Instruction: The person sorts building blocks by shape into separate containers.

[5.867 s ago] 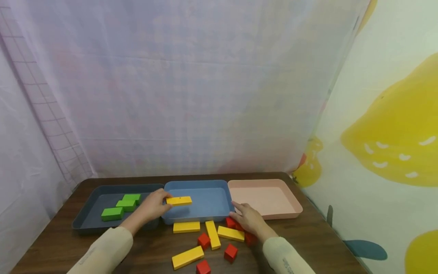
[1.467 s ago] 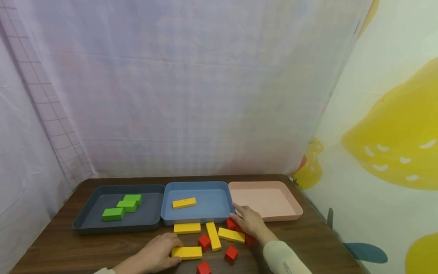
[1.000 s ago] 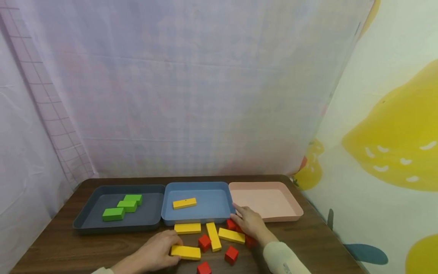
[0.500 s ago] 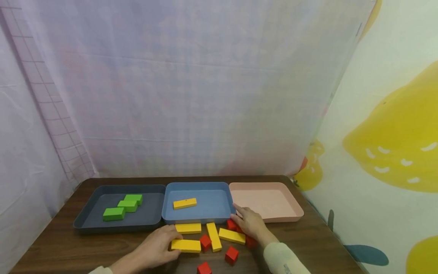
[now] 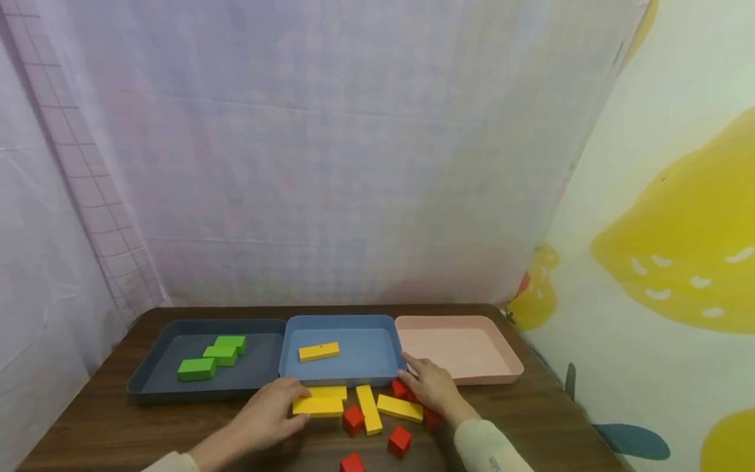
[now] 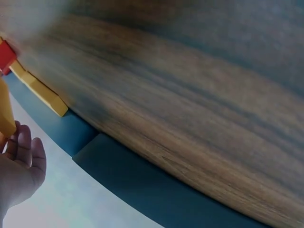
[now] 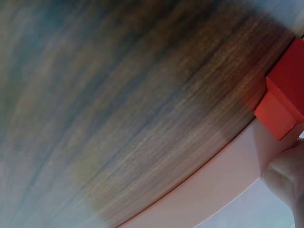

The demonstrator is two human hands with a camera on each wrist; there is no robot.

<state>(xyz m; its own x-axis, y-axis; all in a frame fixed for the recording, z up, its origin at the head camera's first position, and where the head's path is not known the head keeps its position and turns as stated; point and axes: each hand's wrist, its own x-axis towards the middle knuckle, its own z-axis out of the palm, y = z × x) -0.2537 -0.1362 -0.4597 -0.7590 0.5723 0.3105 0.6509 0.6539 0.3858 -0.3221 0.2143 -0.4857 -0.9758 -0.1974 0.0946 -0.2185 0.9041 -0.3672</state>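
My left hand [image 5: 268, 410] pinches one end of a yellow block [image 5: 318, 408], which overlaps another yellow block [image 5: 329, 392] lying in front of the blue tray [image 5: 374, 351]. In the left wrist view the held block [image 6: 4, 111] shows at the left edge, beside my fingers. My right hand [image 5: 435, 387] has its fingers extended at the corner where the blue and pink trays meet, above several red cubes [image 5: 399, 389] that it partly hides. One more yellow block [image 5: 319, 352] lies inside the blue tray. In the right wrist view a red cube [image 7: 285, 95] appears close to that hand.
A dark tray [image 5: 144, 373] at left holds green blocks [image 5: 197, 369]. At right stands the pink tray [image 5: 457, 347]. On the wooden table [image 5: 501, 419] lie two yellow blocks [image 5: 368, 410] and loose red cubes [image 5: 400, 441] between the hands. A curtain [image 5: 330, 164] hangs behind.
Earlier, my left hand put a yellow block into the blue tray and came back to the table. It has since gripped another yellow block and moved it toward the trays. The right hand stayed put.
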